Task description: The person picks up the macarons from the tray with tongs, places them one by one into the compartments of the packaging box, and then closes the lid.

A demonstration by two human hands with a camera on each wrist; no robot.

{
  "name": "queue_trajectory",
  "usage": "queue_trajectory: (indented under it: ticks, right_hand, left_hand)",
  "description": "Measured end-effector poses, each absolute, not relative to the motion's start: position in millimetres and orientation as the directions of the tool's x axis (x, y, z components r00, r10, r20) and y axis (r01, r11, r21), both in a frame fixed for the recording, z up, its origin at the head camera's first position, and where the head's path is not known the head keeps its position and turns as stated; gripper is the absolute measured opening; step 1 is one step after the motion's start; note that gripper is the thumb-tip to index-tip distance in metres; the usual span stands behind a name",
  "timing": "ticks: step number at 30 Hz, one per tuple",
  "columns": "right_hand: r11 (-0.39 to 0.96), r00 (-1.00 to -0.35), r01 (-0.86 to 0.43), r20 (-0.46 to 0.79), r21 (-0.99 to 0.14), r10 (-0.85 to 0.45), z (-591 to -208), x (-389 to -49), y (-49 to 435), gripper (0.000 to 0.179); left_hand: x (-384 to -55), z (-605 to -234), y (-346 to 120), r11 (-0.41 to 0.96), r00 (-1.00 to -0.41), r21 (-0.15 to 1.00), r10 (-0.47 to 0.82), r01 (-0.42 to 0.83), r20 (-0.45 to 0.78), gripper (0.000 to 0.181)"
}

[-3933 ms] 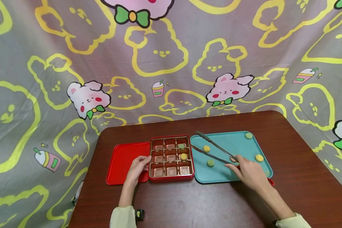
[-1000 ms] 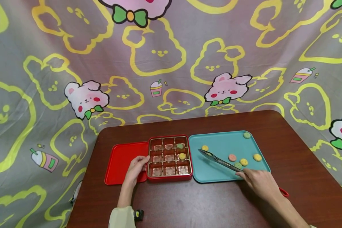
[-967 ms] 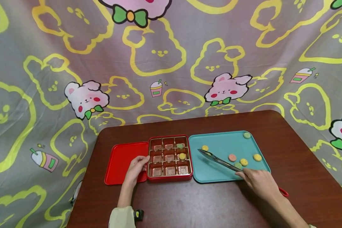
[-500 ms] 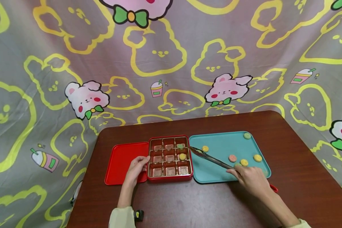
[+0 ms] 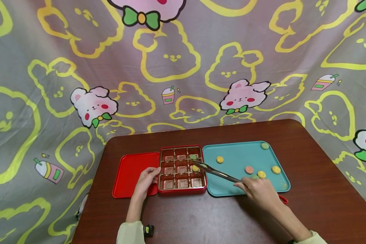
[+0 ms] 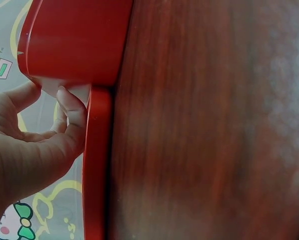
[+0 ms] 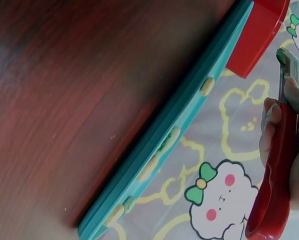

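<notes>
A red box (image 5: 183,191) with a divided brown insert stands mid-table. At its left rim my left hand (image 5: 147,179) holds the side with thumb and fingers, as the left wrist view also shows. My right hand (image 5: 260,192) grips red-handled metal tongs (image 5: 221,174), whose tips hold a green cookie (image 5: 203,165) over the right column of the insert. Below the tips, a yellow cookie (image 5: 195,168) sits in the middle right compartment. Another green cookie (image 5: 193,157) lies in the back right one. The right wrist view shows the tongs' red handle (image 7: 279,165) in my palm.
To the right, a teal tray (image 5: 238,150) carries several yellow, green and pink cookies, among them a pink cookie (image 5: 249,169). A red lid (image 5: 131,169) lies left of the box. A patterned curtain (image 5: 183,67) rises behind the wooden table (image 5: 183,217).
The right hand closed the tongs on a green cookie from the tray and carried it left over the box. The left hand has stayed at the box's left rim.
</notes>
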State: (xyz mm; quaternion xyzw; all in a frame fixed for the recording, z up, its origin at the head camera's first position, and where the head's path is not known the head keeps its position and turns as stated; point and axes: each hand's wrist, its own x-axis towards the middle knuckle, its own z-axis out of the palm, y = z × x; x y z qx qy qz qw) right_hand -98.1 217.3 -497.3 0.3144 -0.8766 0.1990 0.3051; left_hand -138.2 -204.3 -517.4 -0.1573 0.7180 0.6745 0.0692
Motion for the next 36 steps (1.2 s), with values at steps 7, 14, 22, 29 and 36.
queue_trajectory:
  ticks: [7, 14, 22, 29, 36]
  right_hand:
    - [0.692, -0.603, -0.703, 0.653, -0.164, -0.458, -501, -97, 208, 0.052]
    - [0.661, -0.578, -0.732, 0.665, -0.166, -0.473, -505, -96, 202, 0.051]
    - [0.651, -0.562, -0.744, 0.667, -0.149, -0.490, -506, -95, 199, 0.051]
    - [0.658, -0.576, -0.738, 0.646, -0.149, -0.501, -506, -92, 199, 0.051]
    - [0.658, -0.591, -0.735, 0.629, -0.163, -0.505, -507, -91, 200, 0.050]
  left_hand:
    - [-138, -517, -204, 0.039, -0.939, 0.946, -0.137, -0.322, -0.314, 0.026]
    - [-138, -518, -204, 0.028, -0.934, 0.942, -0.139, -0.335, -0.328, 0.025]
    - [-140, -520, -205, 0.032, -0.931, 0.937, -0.131, -0.348, -0.341, 0.026]
    - [-140, -520, -206, 0.037, -0.933, 0.938, -0.121, -0.344, -0.338, 0.026]
    - [-138, -517, -204, 0.031, -0.936, 0.942, -0.123, -0.335, -0.329, 0.026]
